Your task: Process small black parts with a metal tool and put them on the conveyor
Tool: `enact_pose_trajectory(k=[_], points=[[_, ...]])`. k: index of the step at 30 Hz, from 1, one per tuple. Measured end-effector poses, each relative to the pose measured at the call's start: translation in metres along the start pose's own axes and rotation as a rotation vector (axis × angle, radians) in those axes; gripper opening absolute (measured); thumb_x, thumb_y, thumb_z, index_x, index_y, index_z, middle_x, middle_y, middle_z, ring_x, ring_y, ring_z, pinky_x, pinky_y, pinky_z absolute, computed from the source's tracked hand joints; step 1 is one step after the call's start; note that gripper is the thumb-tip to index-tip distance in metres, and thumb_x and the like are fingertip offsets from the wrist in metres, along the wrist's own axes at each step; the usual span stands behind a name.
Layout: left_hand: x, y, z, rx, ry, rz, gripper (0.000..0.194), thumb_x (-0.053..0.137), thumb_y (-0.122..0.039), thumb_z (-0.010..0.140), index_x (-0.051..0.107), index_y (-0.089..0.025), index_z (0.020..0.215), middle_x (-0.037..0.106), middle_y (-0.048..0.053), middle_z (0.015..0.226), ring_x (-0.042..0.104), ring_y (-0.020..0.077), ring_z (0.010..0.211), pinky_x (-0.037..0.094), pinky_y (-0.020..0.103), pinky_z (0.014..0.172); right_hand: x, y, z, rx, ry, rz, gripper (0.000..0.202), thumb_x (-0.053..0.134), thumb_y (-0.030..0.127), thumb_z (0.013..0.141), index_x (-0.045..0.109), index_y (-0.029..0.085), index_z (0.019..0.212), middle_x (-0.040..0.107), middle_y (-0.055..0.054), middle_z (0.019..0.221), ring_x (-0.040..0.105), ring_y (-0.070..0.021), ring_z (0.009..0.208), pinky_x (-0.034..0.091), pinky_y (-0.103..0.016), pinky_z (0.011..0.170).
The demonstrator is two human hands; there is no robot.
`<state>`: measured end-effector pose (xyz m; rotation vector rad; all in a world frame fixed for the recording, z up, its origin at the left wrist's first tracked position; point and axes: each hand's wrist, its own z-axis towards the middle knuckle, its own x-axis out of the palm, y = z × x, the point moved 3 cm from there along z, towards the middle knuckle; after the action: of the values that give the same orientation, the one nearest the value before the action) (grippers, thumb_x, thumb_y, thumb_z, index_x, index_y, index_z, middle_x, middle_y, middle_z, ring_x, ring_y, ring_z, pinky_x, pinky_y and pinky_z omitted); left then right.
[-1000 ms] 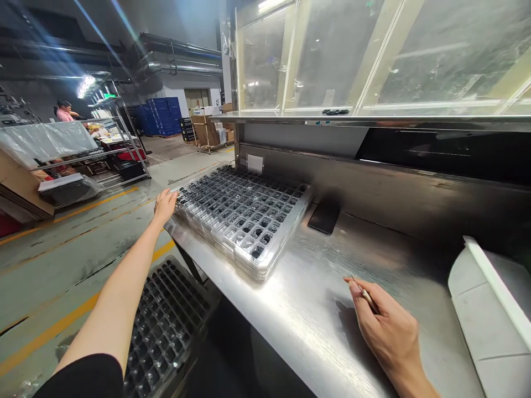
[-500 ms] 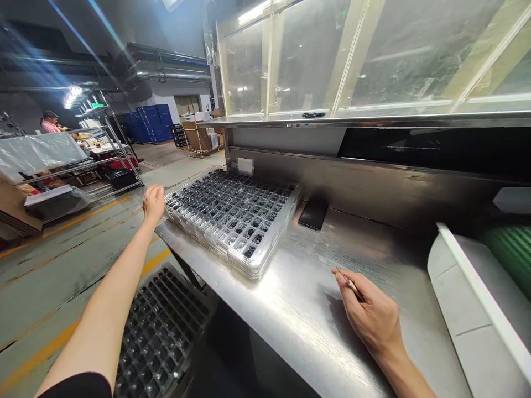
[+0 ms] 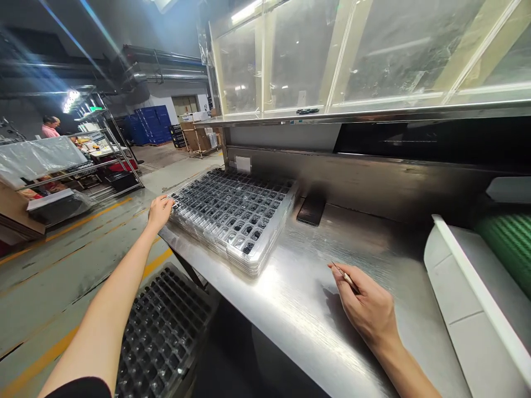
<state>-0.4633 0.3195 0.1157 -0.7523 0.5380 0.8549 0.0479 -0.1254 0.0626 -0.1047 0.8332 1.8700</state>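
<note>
A stack of clear plastic trays (image 3: 232, 218) full of small dark parts lies on the left end of the steel bench (image 3: 298, 298). My left hand (image 3: 159, 211) reaches out to the stack's left edge, fingers curled against it. My right hand (image 3: 367, 309) rests on the bench to the right of the stack and pinches thin metal tweezers (image 3: 342, 273), their tips pointing up and left.
A dark phone (image 3: 311, 210) lies behind the stack by the back wall. A white bin (image 3: 468, 309) and a green roll (image 3: 510, 249) sit at the right. An empty black tray (image 3: 161, 331) stands below the bench. A person (image 3: 50, 127) works at far-left racks.
My left hand has pulled away from the stack's edge and come back to it with fingers curled. My right hand with the tweezers has hardly shifted. The view has turned slightly right.
</note>
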Motion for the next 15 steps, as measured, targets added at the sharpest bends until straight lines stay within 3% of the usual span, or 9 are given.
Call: enact_pose_trajectory(k=[9,15], points=[[0.009,-0.003,-0.004,0.013,0.041,0.008,0.046,0.046,-0.049,0.102,0.081,-0.024,0.089,0.071,0.016,0.135,0.058,0.0346,0.136,0.038,0.054,0.127,0.001,0.002,0.001,-0.019,-0.003,0.017,0.022,0.059,0.035,0.111,0.075,0.022,0.104,0.077,-0.003,0.095,0.072,-0.0191,0.075,0.052,-0.028,0.068],[0.007,-0.003,-0.004,0.012,0.032,0.018,0.046,0.044,-0.050,0.102,0.081,-0.024,0.097,0.070,0.015,0.138,0.058,0.0336,0.136,0.039,0.054,0.127,0.001,0.003,0.000,-0.010,0.006,0.025,0.022,0.058,0.034,0.111,0.075,0.021,0.104,0.077,-0.004,0.095,0.072,-0.0198,0.077,0.053,-0.029,0.071]])
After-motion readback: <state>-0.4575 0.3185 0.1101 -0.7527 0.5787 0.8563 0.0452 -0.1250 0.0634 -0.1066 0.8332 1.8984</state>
